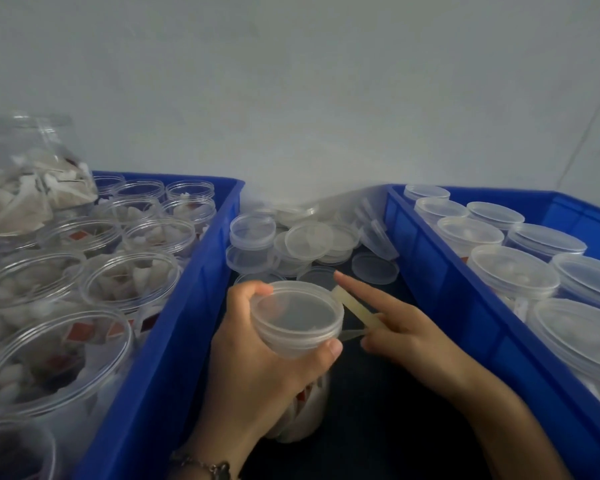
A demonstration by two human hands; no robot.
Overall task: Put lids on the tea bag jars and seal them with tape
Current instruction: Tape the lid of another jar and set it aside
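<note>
Two bare forearms and hands are seen from above, with no sleeves visible. A thin dark bracelet [201,465] with small metallic links is worn on the wrist of the left hand [257,368]. The right hand [402,327] is unadorned. Fingernails are short and unpainted.

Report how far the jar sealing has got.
Done: the right bin holds jars already lidded. In hand: the left hand grips a lidded jar while the right hand holds a strip of tape against its lid edge. Left: the left bin is full of open jars, and loose lids are piled behind.
</note>
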